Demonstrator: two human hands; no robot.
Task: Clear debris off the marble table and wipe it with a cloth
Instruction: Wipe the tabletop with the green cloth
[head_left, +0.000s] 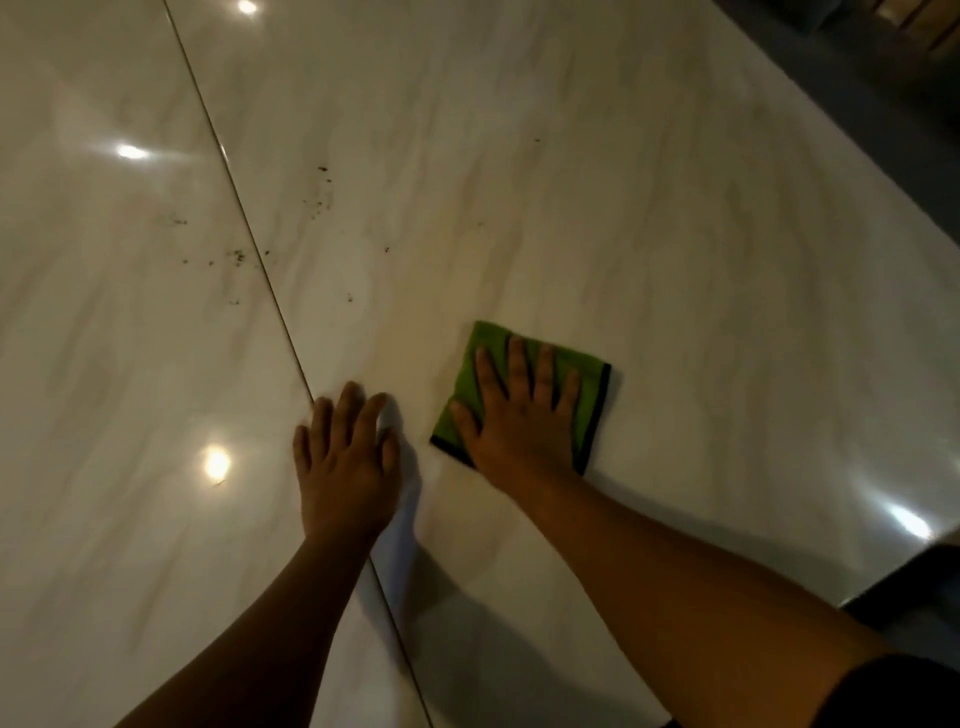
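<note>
Your green cloth (592, 387), folded into a small square with a dark trimmed edge, lies flat on the marble table (623, 208), near the middle of the view and a little to the right. Your right hand (519, 410) rests on top of it, palm down, with its fingers straight and spread, so it presses the cloth to the stone without curling round it. Your left hand (345, 457) lies just beside the cloth, apart from it, palm down on the bare marble with its fingers straight and loosely fanned, and it holds nothing. That hand sits on a thin dark seam (249, 234) that runs diagonally across the tabletop. Dark specks of debris (239, 254) are scattered on both sides of this seam, well beyond your fingertips, and a few more lie further up near (324, 171). Bright reflections of lamps (215, 462) glare off the polished surface. The table's far edge runs along the upper right, against a dark area (857, 78) too dim to make out. A dark sleeve (893, 691) covers your right upper arm at the lower corner, and both forearms are cut off by the bottom of the view. Your right palm hides the cloth's centre.
</note>
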